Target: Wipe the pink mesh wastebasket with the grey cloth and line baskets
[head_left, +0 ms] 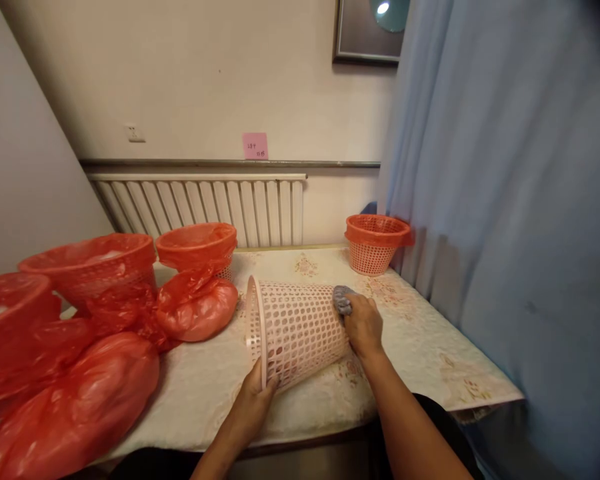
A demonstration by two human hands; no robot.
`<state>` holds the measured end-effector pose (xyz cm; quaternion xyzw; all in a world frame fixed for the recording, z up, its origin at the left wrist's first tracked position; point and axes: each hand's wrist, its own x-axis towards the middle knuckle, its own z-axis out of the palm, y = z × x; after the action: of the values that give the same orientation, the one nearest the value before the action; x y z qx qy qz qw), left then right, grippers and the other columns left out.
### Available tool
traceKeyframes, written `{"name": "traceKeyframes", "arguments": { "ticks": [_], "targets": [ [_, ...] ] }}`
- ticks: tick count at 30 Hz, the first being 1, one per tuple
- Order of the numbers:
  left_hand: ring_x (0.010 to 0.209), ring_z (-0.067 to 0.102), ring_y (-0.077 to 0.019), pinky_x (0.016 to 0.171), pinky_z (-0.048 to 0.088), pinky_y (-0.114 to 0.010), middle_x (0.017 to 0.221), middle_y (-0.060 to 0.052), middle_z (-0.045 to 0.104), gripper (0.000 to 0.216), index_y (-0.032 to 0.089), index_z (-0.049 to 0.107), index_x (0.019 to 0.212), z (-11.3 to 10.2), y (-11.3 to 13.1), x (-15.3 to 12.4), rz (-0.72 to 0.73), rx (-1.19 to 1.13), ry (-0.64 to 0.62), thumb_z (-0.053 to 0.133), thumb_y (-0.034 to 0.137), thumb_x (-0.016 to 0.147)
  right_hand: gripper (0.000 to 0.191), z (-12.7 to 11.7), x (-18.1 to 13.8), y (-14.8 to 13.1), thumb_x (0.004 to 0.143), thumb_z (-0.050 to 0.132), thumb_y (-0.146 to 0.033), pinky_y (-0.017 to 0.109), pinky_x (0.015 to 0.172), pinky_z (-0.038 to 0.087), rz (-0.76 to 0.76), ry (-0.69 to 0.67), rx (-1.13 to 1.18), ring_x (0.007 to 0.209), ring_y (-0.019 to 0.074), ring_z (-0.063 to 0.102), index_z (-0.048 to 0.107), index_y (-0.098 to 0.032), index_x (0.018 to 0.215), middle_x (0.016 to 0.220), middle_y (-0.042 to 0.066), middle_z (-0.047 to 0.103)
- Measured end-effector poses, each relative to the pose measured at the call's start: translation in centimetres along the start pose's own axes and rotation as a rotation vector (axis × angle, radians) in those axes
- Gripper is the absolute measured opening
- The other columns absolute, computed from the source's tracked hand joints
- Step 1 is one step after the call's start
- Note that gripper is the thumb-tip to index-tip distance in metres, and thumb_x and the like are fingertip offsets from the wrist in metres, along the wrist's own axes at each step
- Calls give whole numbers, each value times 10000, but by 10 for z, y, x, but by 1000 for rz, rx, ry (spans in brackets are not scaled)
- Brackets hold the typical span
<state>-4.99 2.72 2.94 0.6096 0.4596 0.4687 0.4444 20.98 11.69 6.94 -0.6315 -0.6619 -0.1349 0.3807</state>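
A pale pink perforated plastic basket (295, 330) lies on its side on the table, its open rim facing left. My left hand (255, 393) grips the rim at its lower edge. My right hand (363, 327) is closed on a grey cloth (343, 298) and presses it against the basket's bottom end.
The table (420, 340) has a cream floral cover. Several baskets lined with red bags and filled red bags (195, 307) crowd its left side. Another lined orange basket (375, 243) stands at the back right. A blue curtain (505, 200) hangs on the right; a radiator (205, 207) runs behind.
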Motion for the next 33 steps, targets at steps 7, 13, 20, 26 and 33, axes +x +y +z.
{"name": "traceKeyframes", "arguments": {
  "ticks": [7, 13, 20, 26, 33],
  "targets": [
    [1281, 515, -280, 1148, 316, -460, 1353, -116, 594, 492, 145, 506, 1321, -1, 3, 4, -2, -28, 10, 543, 317, 862, 371, -10, -19, -33, 703, 457, -5, 330, 851, 349, -87, -45, 107, 937, 234, 460, 643, -185, 969, 946, 65, 620],
    [1272, 511, -284, 1136, 331, -452, 1331, -93, 612, 457, 161, 549, 1271, 0, 16, 6, 63, -24, 20, 569, 268, 828, 350, -23, -66, -106, 659, 485, -40, 350, 783, 363, -381, -148, 330, 902, 238, 452, 609, -198, 946, 943, 62, 573],
    [1148, 573, -269, 1085, 390, -438, 1189, -70, 686, 329, 183, 637, 1144, -4, 16, 4, 119, 45, 30, 572, 269, 833, 176, -14, -84, -128, 772, 482, -123, 347, 710, 347, -420, -62, 347, 821, 224, 446, 595, -201, 883, 861, 57, 543],
    [1120, 586, -256, 1067, 409, -423, 1214, -67, 677, 302, 193, 657, 1121, -3, 18, -1, 162, 88, -13, 525, 259, 857, 141, -13, -83, -131, 803, 486, -155, 355, 720, 345, -375, -70, 373, 844, 234, 453, 590, -202, 885, 876, 60, 554],
    [1135, 586, -289, 1061, 407, -448, 1200, -92, 687, 325, 183, 677, 1094, -4, 2, -9, 174, 63, -71, 513, 386, 901, 246, -19, -82, -140, 711, 481, -75, 354, 733, 349, -347, -4, 393, 831, 230, 444, 601, -191, 892, 862, 60, 554]
  ]
}}
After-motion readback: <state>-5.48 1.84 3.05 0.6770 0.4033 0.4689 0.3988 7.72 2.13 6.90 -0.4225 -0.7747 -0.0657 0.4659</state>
